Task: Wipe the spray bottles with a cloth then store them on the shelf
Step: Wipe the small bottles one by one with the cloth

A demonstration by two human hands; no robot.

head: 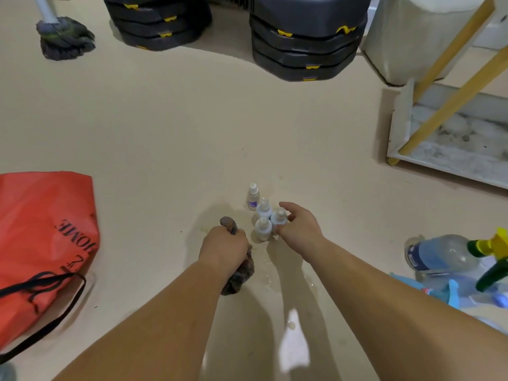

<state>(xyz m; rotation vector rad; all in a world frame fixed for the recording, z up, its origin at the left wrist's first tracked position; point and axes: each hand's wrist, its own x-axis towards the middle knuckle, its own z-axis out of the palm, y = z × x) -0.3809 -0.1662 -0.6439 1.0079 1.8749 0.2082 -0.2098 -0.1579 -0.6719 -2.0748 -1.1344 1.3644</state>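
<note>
Several small white spray bottles point(263, 225) stand upright in a tight cluster on the beige floor. The farthest one point(252, 197) has a purple label. My right hand point(299, 225) reaches onto the cluster, with its fingers curled round the rightmost bottle point(278, 218). Just left of the bottles, my left hand point(224, 250) grips a dark bunched cloth point(238, 276) that hangs down to the floor. The white shelf point(453, 160) with yellow legs stands at the right, its bottom board stained.
A red bag point(46, 232) with black straps lies at the left. Larger spray bottles point(450, 257) lie at the right edge. Stacked black cases point(305, 45) and a mop head point(64, 38) sit at the back. Small wet spots point(268, 279) mark the floor near my arms.
</note>
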